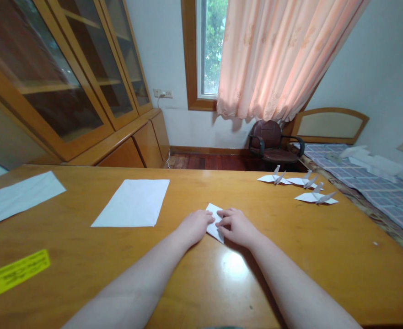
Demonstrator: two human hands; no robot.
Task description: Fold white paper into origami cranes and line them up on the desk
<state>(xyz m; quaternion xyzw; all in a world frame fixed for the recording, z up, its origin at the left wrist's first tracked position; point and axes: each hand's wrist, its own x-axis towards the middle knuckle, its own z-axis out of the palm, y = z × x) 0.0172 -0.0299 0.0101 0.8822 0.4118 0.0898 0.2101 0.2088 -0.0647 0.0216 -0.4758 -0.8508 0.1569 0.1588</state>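
"Where's the folded paper?"
"On the tabletop, beneath the right fingers — spread, unclenched — and the left fingers, curled at its edge; whether those pinch, I can't tell."
"And the paper cranes?"
"Three, beyond the right fingers, farther right."

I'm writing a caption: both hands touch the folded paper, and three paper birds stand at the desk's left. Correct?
No: the head view shows the birds at the right of the desk. The left hand and right hand do touch the folded paper.
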